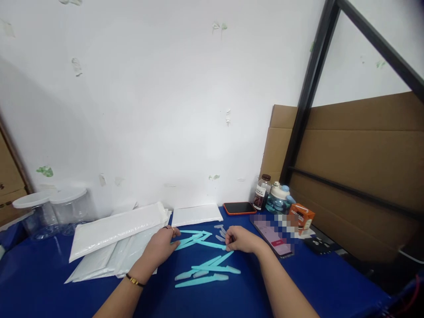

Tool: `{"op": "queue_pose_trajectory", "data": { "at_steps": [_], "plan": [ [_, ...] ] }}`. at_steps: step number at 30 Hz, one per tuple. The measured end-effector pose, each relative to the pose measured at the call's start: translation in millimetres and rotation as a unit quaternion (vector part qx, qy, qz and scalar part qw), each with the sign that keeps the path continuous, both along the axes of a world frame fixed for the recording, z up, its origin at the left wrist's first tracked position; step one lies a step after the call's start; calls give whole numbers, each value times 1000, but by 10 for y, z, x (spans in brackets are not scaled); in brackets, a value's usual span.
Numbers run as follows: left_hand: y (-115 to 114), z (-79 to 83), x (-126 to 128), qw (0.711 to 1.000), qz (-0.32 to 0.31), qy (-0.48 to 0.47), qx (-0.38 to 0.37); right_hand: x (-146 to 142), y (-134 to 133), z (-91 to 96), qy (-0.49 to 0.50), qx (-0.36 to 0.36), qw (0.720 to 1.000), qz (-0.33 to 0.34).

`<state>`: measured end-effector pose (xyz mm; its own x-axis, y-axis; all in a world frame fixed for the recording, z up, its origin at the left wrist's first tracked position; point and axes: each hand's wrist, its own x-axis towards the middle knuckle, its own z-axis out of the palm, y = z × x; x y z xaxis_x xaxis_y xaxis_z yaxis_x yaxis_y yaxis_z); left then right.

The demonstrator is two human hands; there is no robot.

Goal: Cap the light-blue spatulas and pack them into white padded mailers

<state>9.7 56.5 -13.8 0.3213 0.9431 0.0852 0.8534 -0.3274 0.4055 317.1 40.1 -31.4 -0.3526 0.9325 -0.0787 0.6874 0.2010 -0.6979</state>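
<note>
Several turquoise eyebrow razors lie crossed on the blue table. My left hand (pixel 162 245) is at the left end of the upper group of razors (pixel 190 240), thumb and fingers apart around their ends. My right hand (pixel 243 240) has its fingers pinched at the right end of one razor (pixel 212 244). Below the hands lies a second group, including a razor (pixel 200 281) with a pale translucent cap over its blade end. Small translucent caps (pixel 220 232) lie loose just left of my right hand, some partly hidden by it.
White padded mailers (pixel 115 229) are piled at the left, beside clear tubs with white lids (pixel 68 207). Another white mailer (pixel 197 215) and an orange-edged phone (pixel 240 208) lie near the wall. A second phone (pixel 276 238), a dark bottle (pixel 261 194), a jug (pixel 278 201) and an orange box (pixel 300 217) stand right.
</note>
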Motion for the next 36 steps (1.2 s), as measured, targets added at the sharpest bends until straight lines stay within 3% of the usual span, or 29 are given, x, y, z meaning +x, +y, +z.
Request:
{"op": "queue_pose_trajectory", "data": {
  "at_steps": [4, 8, 11, 16, 19, 21, 24, 26, 29, 34, 36],
  "plan": [
    [-168, 43, 158, 991, -108, -73, 21, -122, -5, -23, 33, 44, 998, 30],
    [-266, 56, 296, 985, -169, -34, -7, -258, -34, -11, 82, 78, 993, 41],
    [-202, 30, 266, 989, -144, -9, 9, -253, -11, -11, 91, 87, 992, 33],
    [-56, -17, 101, 994, -81, 58, 45, -121, 50, 12, 24, 127, 990, -57],
    [-56, -14, 75, 996, -48, 52, 60, -188, -8, 63, 16, 164, 986, -22],
    [-96, 2, 82, 997, -53, 21, 44, -296, -78, 92, 25, 137, 989, 52],
    [-197, 27, 95, 993, -107, -6, -47, -435, -163, 109, 13, 81, 988, 131],
    [-272, 39, 112, 985, -140, -6, -97, -452, -184, 116, -1, 79, 988, 130],
    [-364, 37, 188, 983, -154, -28, -98, -348, -187, 152, -21, 72, 992, 100],
    [-406, -59, 392, 983, -169, -42, -58, -123, -249, 242, -85, -57, 987, 122],
    [-386, -102, 431, 983, -169, -31, -66, -109, -279, 247, -117, -74, 983, 120]
  ]
}}
